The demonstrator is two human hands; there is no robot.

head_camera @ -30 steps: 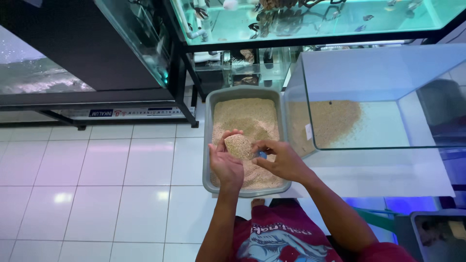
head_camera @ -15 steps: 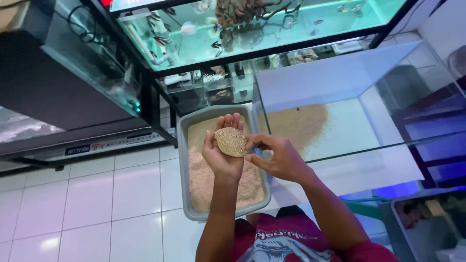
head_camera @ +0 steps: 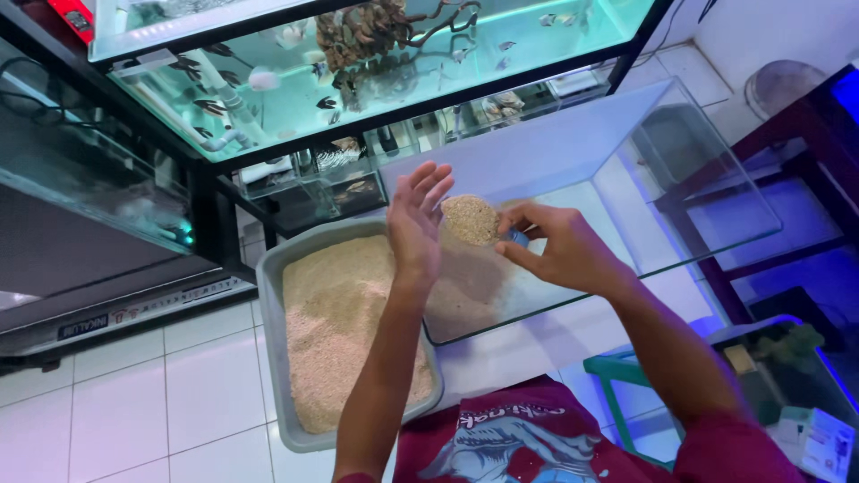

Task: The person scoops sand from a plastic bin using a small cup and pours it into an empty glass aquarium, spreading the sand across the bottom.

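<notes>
Tan sand fills a small scoop (head_camera: 472,219) to a heaped mound, and the right hand (head_camera: 559,252) holds that scoop at its near edge — fingers pinched closed around a blue part of it, the grip tight on the thing. The scoop sits raised above the near left corner of an empty glass tank (head_camera: 617,179), level with the tank's rim. The left hand (head_camera: 416,224) stands just beside the scoop on its left, palm open and upright, fingers spread and pointing up; whether the palm touches the sand mound cannot be told, and it holds nothing. Below the left forearm lies a grey tray (head_camera: 273,358) on the white tiled floor (head_camera: 143,402), spread with the same tan sand, its right edge tucked under the tank's near corner. A thin layer of sand shows on the tank's bottom beneath the scoop. Behind both stands a black rack with a lit aquarium (head_camera: 358,63) on top — fish, driftwood and pale tubing visible through the water. At the lower right, well apart, sits a teal stool (head_camera: 608,376).
</notes>
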